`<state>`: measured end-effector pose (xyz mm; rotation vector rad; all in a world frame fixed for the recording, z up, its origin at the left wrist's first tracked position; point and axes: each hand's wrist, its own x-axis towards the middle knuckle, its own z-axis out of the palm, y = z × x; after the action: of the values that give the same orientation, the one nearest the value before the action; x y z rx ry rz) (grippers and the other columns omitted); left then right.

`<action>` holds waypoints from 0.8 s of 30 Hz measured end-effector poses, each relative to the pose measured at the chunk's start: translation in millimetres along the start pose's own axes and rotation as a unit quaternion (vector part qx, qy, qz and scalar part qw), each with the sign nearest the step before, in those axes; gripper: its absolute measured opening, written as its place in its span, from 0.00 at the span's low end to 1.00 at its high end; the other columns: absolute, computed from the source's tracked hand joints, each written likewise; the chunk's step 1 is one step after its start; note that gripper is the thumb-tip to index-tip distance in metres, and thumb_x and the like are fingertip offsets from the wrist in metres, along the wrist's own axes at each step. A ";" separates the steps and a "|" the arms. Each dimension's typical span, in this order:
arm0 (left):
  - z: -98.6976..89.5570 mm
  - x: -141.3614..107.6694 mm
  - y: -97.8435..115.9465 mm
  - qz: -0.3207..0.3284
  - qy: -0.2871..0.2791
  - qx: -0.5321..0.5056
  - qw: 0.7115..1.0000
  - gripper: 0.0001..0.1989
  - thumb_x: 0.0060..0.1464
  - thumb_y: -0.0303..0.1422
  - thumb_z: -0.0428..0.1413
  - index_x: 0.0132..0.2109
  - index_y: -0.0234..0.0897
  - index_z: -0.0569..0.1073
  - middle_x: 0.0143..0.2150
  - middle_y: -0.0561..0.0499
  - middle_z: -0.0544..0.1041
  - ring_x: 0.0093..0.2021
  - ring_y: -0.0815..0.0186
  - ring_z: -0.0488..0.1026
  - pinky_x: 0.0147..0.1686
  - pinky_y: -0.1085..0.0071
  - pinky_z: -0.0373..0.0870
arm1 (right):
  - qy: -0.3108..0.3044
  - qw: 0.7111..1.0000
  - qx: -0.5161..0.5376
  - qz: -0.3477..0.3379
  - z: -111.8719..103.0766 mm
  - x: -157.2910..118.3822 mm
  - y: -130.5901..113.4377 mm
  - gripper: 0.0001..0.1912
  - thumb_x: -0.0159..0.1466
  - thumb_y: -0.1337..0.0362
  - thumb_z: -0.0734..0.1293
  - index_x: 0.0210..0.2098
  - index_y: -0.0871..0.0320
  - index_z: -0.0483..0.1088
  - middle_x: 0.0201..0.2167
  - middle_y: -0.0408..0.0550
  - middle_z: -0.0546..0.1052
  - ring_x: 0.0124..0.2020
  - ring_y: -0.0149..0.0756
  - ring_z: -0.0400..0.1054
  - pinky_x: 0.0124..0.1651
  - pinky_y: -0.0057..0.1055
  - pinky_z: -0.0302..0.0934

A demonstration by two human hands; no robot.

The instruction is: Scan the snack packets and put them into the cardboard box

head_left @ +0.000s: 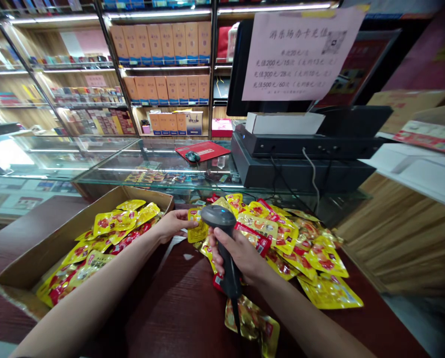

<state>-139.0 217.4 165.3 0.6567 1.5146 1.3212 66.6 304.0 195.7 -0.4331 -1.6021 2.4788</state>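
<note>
Head view. Surface: dark red wood-grain table (162,313). Beyond its far edge, a glass counter (121,161); on it a red mouse pad (211,149) bearing a dark mouse (192,157). To the right of these, stacked black units (304,169) with cables hanging in front, a white box (284,123) on top. Behind, a monitor (239,74), with a printed notice (282,87) across much of it. Back of room: lit shelves (125,70), rows of orange-brown boxes (162,44). Right: wood panel (390,233).

Containers: one open carton (58,243), at left on the table, low-walled, set obliquely. Contents: yellow and red packets (114,221), overlapping, lying at various angles; left forearm hides part. A loose pile (324,256) of similar packets covers the table's right side, up to the counter. A lone packet (250,320) lies nearer the wearer, the scanner's cable (236,315) crossing in front of it.

Left hand (173,226): thumb and fingertips nearly closed, pinching the edge of a small yellow packet (195,233), between carton and pile, just beside the scanner head. Right hand (240,251): fingers wrapped round the handle of a black scanner (227,268), held roughly upright before the pile.
</note>
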 end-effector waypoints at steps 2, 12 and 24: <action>0.6 -0.4 0.2 0.000 0.000 0.002 1.000 0.27 0.35 0.39 0.69 0.45 0.37 0.76 0.43 0.46 0.79 0.40 0.61 0.76 0.39 0.67 0.72 | -0.006 1.000 0.013 -0.012 0.6 -0.6 -0.2 0.19 0.61 0.48 0.64 0.37 0.59 0.65 0.18 0.38 0.67 0.14 0.26 0.60 0.18 0.24 0.56; 1.0 -0.1 0.7 0.005 0.003 0.004 1.000 0.26 0.36 0.40 0.68 0.46 0.38 0.76 0.44 0.46 0.78 0.41 0.61 0.76 0.38 0.68 0.72 | -0.024 0.999 0.032 -0.013 -0.1 -0.8 -0.9 0.17 0.62 0.49 0.64 0.36 0.58 0.66 0.18 0.38 0.66 0.15 0.26 0.60 0.17 0.24 0.56; 1.1 -0.4 -0.3 0.008 0.005 0.019 1.000 0.26 0.38 0.40 0.67 0.47 0.37 0.76 0.44 0.45 0.78 0.40 0.61 0.76 0.36 0.69 0.72 | -0.028 0.999 0.008 -0.019 -1.7 -1.4 -1.0 0.18 0.63 0.49 0.63 0.36 0.59 0.66 0.17 0.38 0.67 0.14 0.26 0.60 0.17 0.24 0.55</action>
<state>-137.8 217.5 165.2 0.6880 1.5503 1.3114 68.4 305.4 196.2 -0.3309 -1.5938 2.4943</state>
